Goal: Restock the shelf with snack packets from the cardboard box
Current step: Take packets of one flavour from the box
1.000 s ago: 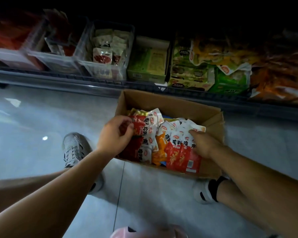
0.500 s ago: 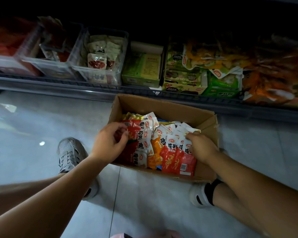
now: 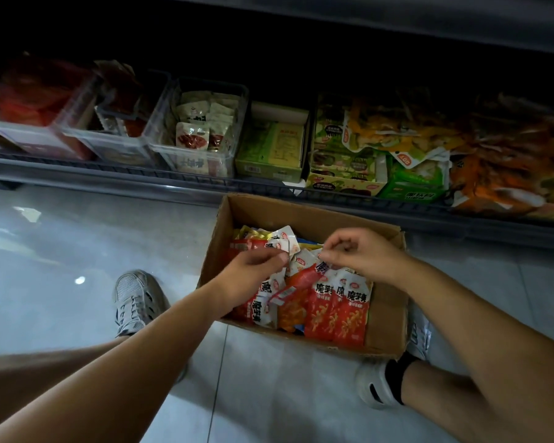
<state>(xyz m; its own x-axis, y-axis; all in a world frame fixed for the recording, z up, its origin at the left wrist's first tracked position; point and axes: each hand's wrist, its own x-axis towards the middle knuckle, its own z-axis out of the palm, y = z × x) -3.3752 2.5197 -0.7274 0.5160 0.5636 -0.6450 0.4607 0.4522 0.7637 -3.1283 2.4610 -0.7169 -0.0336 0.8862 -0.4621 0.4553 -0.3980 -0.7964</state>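
Observation:
An open cardboard box [image 3: 304,212] stands on the floor in front of the bottom shelf [image 3: 115,174]. It holds several red, orange and yellow snack packets [image 3: 336,314]. My left hand [image 3: 253,273] is over the box's left half and pinches the top of a red and white packet [image 3: 287,251]. My right hand [image 3: 355,254] hovers over the box's middle with fingers curled, pinching the corner of a red packet [image 3: 304,279] that hangs tilted below it.
Clear plastic bins [image 3: 199,132] with snack packets line the shelf at left. Green cartons [image 3: 272,151] and loose orange and green bags [image 3: 499,167] fill its middle and right. My two shoes [image 3: 135,302] rest on the grey tiled floor beside the box.
Both hands have risen from the packets. The left hand shifted right, the right hand moved up and left, lifting a red packet by its corner. The view came closer to the shelf.

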